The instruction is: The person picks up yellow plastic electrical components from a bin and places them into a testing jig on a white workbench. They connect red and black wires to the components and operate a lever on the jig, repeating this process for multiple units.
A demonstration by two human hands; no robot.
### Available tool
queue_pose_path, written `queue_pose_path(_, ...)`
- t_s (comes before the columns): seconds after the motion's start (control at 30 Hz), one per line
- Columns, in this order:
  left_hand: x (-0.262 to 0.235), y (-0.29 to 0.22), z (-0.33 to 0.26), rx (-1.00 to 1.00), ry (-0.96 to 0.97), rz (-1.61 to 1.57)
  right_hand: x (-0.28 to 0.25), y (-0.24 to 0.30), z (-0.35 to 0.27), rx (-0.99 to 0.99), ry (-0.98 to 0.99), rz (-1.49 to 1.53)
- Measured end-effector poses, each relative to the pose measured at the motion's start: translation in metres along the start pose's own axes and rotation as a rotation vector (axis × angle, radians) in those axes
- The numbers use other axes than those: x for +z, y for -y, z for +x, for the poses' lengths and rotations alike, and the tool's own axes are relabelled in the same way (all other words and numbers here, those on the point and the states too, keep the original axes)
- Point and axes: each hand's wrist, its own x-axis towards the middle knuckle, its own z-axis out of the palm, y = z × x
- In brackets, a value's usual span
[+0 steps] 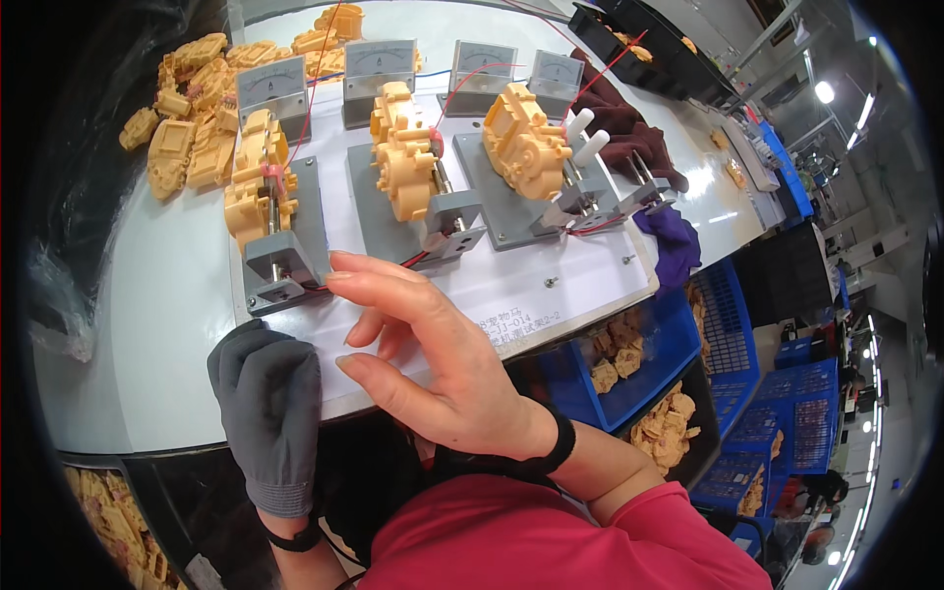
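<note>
My left hand (264,408), in a dark grey knit glove, rests at the near table edge. Its fingers are curled together, and what may lie inside them is hidden. Bare and empty, my right hand (433,359) hovers over the near part of the white sheet, thumb and fingers apart. Its fingertips are close to the left grey test fixture (280,261), which carries a tan plastic gear housing (258,211). Two more tan housings sit upright on the middle fixture (374,221) and the right fixture (482,182); neither hand touches them.
Several analogue panel meters (381,74) stand behind the fixtures, with thin red wires (307,123) near them. Loose tan housings (197,123) are heaped at the far left. A purple cloth (671,246) lies at the right edge. Blue bins (629,374) with tan parts stand below.
</note>
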Motion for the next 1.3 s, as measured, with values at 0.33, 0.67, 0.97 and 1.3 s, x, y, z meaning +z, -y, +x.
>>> queue_pose_path(0.33, 0.0, -0.0004, 0.0006, 0.007, -0.002, 0.021, -0.0017, 0.0007, 0.0001, 0.001, 0.029, -0.004)
queue_pose_path(0.67, 0.001, 0.0012, 0.0001, 0.006, -0.013, 0.019, -0.0014, 0.0006, 0.0004, -0.008, 0.028, -0.01)
queue_pose_path(0.97, 0.0003, 0.0, 0.0004, 0.028, -0.014, 0.009, -0.0013, 0.0002, 0.0, -0.001, 0.035, -0.01)
queue_pose_path(1.3, 0.0, -0.0015, 0.0012, 0.024, -0.012, -0.004, 0.0004, -0.0008, -0.0003, -0.004, 0.019, -0.003)
